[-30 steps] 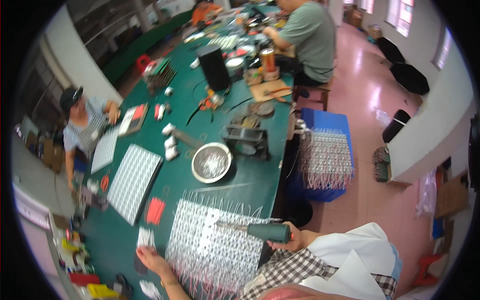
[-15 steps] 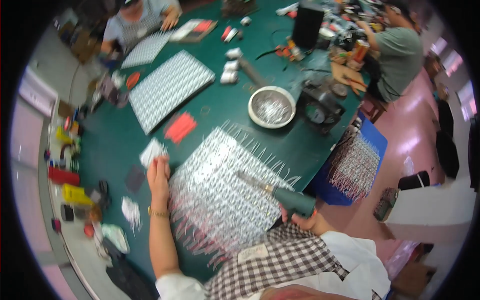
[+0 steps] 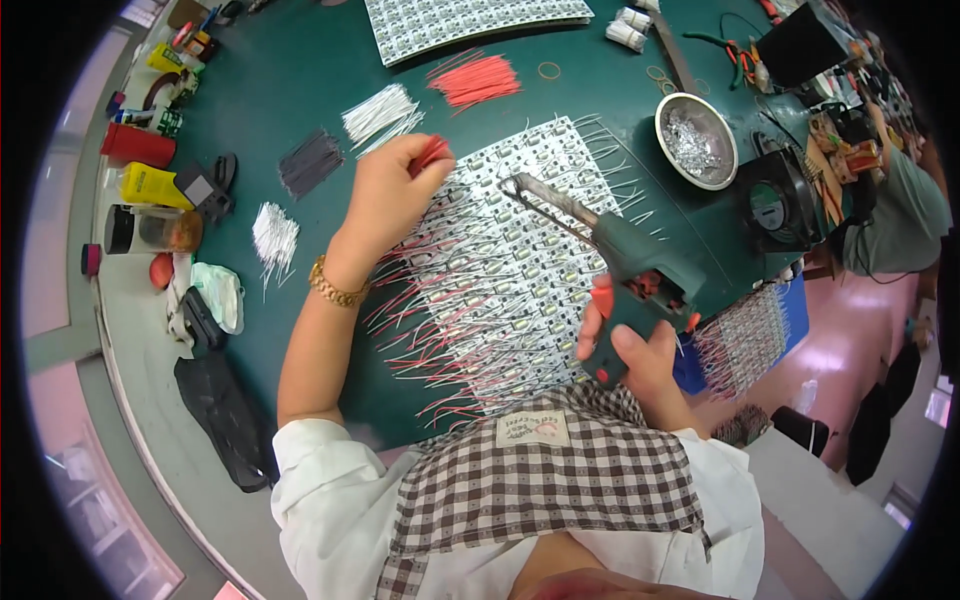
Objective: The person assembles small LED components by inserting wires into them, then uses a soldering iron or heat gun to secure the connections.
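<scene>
Pinches red bunch (image 3: 430, 157) (wires, seemingly) in left hand (image 3: 393, 188), by board (image 3: 520, 272) flat on table (image 3: 270, 90). Wraps right hand (image 3: 648, 362) round gun (image 3: 637, 247), pointed over board, presumably for aim. Has red wires (image 3: 478, 80) near, likely for reach.

- We look from the wearer's head, through the left of two side-by-side fisheye cameras.
- We face steeply down, past the checked apron (image 3: 545, 500) and white sleeves (image 3: 325, 480), which sit closest to us along the lower edge.
- The sheet of white circuit boards (image 3: 540, 290) lies near us, around mid-view.
- Above it we see the green tabletop (image 3: 280, 105) stretching away to the top.
- Our wide field takes in a pale ledge (image 3: 130, 290) at left and the pink floor (image 3: 840, 345) at right, bending toward a black rim.
</scene>
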`<state>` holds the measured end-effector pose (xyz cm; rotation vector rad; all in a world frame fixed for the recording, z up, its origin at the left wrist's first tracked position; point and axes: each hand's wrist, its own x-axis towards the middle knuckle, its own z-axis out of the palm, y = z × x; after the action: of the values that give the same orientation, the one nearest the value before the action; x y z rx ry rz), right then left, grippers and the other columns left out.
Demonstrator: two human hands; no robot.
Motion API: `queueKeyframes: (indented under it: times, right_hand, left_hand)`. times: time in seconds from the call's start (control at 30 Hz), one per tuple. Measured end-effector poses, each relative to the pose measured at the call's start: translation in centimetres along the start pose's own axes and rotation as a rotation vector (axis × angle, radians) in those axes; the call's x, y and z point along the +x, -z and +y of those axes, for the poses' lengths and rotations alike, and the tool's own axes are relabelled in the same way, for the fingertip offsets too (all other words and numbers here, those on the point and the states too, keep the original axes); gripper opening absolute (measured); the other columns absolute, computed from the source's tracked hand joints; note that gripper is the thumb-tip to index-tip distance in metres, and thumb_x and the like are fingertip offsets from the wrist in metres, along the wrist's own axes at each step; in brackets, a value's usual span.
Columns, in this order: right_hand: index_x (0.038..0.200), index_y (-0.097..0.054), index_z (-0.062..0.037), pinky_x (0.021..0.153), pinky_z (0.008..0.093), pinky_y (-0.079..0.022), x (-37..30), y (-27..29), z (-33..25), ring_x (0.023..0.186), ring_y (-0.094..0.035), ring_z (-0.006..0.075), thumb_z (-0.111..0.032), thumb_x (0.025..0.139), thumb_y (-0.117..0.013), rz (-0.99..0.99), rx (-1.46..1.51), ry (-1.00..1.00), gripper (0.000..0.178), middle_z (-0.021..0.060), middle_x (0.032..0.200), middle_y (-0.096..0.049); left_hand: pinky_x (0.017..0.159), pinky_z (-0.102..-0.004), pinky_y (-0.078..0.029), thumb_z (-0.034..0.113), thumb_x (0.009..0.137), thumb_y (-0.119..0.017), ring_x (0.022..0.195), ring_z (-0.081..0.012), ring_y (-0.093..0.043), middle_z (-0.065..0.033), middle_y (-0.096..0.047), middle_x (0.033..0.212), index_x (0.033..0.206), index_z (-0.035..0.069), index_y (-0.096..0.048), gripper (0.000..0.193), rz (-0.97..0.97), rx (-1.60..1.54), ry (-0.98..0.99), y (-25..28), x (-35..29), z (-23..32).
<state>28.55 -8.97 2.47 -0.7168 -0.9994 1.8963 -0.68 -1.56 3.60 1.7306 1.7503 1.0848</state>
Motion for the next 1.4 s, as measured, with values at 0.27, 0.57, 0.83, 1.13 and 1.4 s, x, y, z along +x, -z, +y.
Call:
queueKeyframes:
  times: [0.27,0.57,0.83,1.13,1.4]
  right_hand:
    - [0.125,-0.042,0.0015,0.062,0.0276,-0.048,4.2,-1.5,1.8,0.069,-0.057,0.0147,-0.021,0.089,-0.056,-0.002,-0.183,0.084,0.045,0.0104,0.084,-0.057]
    - [0.128,-0.041,0.0020,0.059,0.0275,-0.048,3.9,-0.4,3.4,0.066,-0.057,0.0151,-0.023,0.089,-0.056,0.041,-0.174,0.017,0.048,0.0093,0.085,-0.056]
    - [0.126,-0.042,0.0023,0.058,0.0272,-0.046,3.9,-0.5,3.1,0.064,-0.056,0.0148,-0.027,0.087,-0.059,0.003,-0.242,0.012,0.051,0.0088,0.083,-0.057]
    - [0.124,-0.043,0.0030,0.057,0.0265,-0.045,4.5,-0.8,2.2,0.064,-0.056,0.0144,-0.021,0.089,-0.055,-0.047,-0.305,0.071,0.044,0.0101,0.083,-0.058]
    - [0.118,-0.046,0.0013,0.055,0.0236,-0.043,4.5,-0.2,2.3,0.062,-0.054,0.0108,-0.019,0.090,-0.056,-0.084,-0.510,0.013,0.036,0.0084,0.080,-0.058]
  left_hand:
    - [0.060,-0.0292,-0.045,0.010,0.076,-0.066,0.063,-0.0187,-0.056,-0.0093,-0.060,0.076,0.084,0.000,-0.066,0.013,-0.050,0.198,-0.028,-2.5,-0.1,-2.5]
    - [0.056,-0.0257,-0.043,0.005,0.073,-0.068,0.060,-0.0142,-0.053,-0.0062,-0.057,0.074,0.080,0.002,-0.064,0.008,-0.023,0.185,-0.073,-1.6,0.0,-3.0]
    - [0.054,-0.0226,-0.042,0.005,0.075,-0.068,0.058,-0.0086,-0.050,-0.0033,-0.057,0.076,0.079,0.002,-0.064,0.006,-0.028,0.093,-0.024,-2.3,0.2,-3.2]
    - [0.053,-0.0212,-0.041,0.005,0.074,-0.068,0.059,-0.0067,-0.050,-0.0017,-0.057,0.072,0.077,0.001,-0.064,0.006,-0.023,0.075,0.018,-2.5,0.2,-3.0]
    - [0.054,-0.0213,-0.041,0.003,0.072,-0.065,0.058,-0.0068,-0.049,-0.0018,-0.056,0.072,0.075,0.001,-0.063,0.005,-0.054,0.081,0.038,-2.3,0.4,-3.1]
